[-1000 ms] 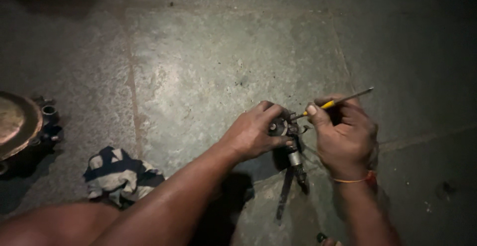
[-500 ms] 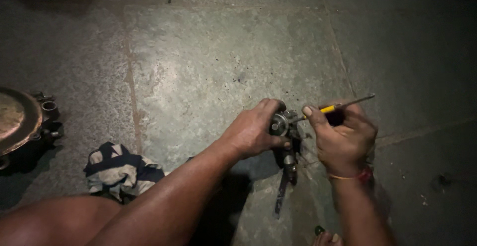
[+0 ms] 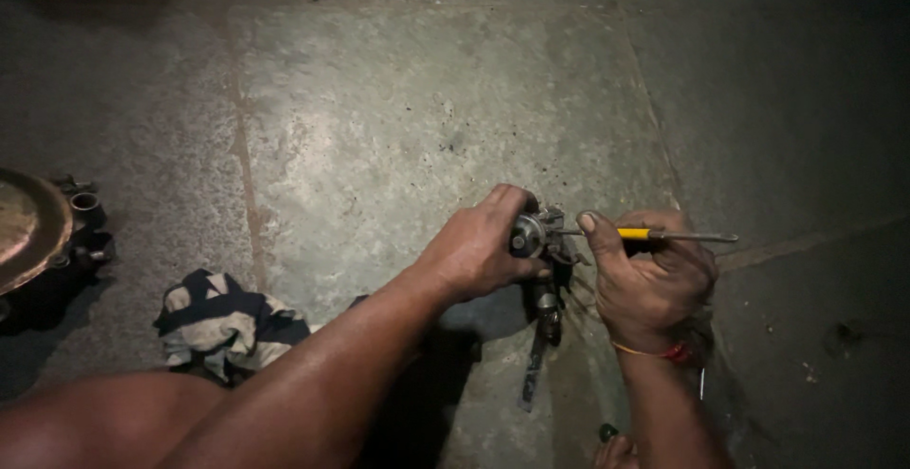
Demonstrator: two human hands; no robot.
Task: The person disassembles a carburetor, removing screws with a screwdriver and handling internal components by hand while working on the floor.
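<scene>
Now the left hand (image 3: 479, 251) grips a small metal part (image 3: 533, 234) above the stone floor (image 3: 398, 99). The right hand (image 3: 649, 279), fingers closed, pushes a yellow-handled screwdriver (image 3: 664, 235) into it. I think the work is only midway: the part looks assembled, the tool engaged.

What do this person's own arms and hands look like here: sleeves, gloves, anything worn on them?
Both forearms are bare, with no sleeves in view, and both hands are ungloved. The right hand has a thin orange-yellow and red thread band around its wrist. The left hand and its wrist show nothing worn. No rings or watch are visible.
</scene>
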